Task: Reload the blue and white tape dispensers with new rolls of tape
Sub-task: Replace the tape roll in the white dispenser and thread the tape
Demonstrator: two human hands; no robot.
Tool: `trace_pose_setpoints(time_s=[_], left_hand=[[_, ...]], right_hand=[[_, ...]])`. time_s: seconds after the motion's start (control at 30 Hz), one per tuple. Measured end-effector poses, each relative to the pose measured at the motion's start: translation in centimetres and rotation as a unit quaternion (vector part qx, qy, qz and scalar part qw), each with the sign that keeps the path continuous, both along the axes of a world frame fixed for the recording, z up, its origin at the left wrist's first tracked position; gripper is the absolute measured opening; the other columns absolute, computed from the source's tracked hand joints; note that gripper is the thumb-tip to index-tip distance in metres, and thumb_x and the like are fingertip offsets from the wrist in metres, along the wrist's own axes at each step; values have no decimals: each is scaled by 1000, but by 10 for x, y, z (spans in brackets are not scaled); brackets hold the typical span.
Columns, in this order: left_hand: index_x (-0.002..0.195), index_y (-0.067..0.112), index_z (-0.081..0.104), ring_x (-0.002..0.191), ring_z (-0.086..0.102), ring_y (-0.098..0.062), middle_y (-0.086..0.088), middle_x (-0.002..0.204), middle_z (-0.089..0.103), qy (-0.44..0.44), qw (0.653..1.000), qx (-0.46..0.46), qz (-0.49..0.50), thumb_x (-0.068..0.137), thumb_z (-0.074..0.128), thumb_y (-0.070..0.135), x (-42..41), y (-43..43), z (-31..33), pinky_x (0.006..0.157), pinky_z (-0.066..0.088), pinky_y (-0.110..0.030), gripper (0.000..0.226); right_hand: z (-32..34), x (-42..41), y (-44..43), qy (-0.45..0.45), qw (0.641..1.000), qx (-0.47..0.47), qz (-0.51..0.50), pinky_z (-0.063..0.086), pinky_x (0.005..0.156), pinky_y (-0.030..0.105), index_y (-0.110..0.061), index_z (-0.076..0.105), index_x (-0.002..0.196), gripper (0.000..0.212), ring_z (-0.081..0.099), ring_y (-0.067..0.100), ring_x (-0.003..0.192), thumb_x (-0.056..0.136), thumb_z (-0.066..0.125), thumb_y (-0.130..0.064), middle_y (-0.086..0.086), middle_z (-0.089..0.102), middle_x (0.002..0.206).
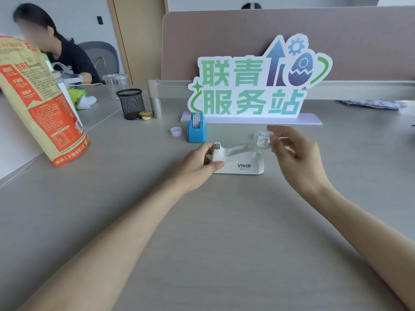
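Head view looks down on a grey desk where the white tape dispenser sits between the 2 hands, its long axis running left to right, cutter end at the left and roll cradle at the right. The left hand clasps the cutter end, thumb on the near side and fingers over the top, pinning the base to the desk. The right hand hovers just above and beyond the cradle end, fingers loosely curled around a clear roll of tape with a white core, held tilted over the slot. That roll is the nearer hand's load, and the cradle lies directly below and slightly left of it, so the coming move looks like a short drop down and inward. A strip seems to run from the roll toward the cutter, though it is too faint to be sure. The blue tape dispenser stands upright behind, well apart from both hands, already carrying a roll; an empty white core rests just beside it.
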State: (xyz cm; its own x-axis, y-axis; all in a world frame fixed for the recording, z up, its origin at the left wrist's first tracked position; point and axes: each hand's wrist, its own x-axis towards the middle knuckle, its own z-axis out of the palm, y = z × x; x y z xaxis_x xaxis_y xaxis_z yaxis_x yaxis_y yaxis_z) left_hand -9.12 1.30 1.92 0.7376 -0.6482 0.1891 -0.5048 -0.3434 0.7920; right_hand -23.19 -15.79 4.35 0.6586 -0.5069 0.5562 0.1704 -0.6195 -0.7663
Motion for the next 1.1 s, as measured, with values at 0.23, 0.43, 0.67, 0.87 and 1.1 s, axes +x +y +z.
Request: trace_pose_setpoints(time_s=[0.23,0.43,0.67,0.87,1.1], left_hand=[[136,19,36,117,48,-15,4,138,43,-150,987,-5,56,88,63,36,1,4,-8,99,42,-35,57],[92,20,59,64,45,-3,10,73,60,-383,920,-80,4,84,60,38,-15,13,5,60,49,-32,20],[101,25,60,73,51,-3,13,83,62,-400,914,8,-73,79,66,51,-25,7,1,62,51,-33,35],[96,22,61,76,57,-7,12,86,64,-357,930,-6,-85,84,65,41,-27,5,-2,63,52,-35,22],[95,18,61,80,51,-4,11,89,65,-382,921,-10,-71,80,67,29,-29,4,-2,60,47,-27,19]], right_hand=[[-17,-2,13,59,996,60,41,56,90,43,-22,69,100,17,70,14,92,95,56,-13,-8,73,97],[-23,2,11,114,991,33,62,51,82,25,-34,65,94,15,67,4,90,91,64,-19,-18,70,88],[-24,3,13,107,987,78,95,54,91,50,-22,71,91,7,72,26,90,87,70,-15,2,75,91],[-20,0,18,88,980,121,128,55,88,53,-7,73,85,9,73,34,89,82,76,-15,10,77,90],[-18,1,21,83,975,145,148,55,87,46,-1,71,86,10,72,30,84,82,76,-8,21,74,93]])
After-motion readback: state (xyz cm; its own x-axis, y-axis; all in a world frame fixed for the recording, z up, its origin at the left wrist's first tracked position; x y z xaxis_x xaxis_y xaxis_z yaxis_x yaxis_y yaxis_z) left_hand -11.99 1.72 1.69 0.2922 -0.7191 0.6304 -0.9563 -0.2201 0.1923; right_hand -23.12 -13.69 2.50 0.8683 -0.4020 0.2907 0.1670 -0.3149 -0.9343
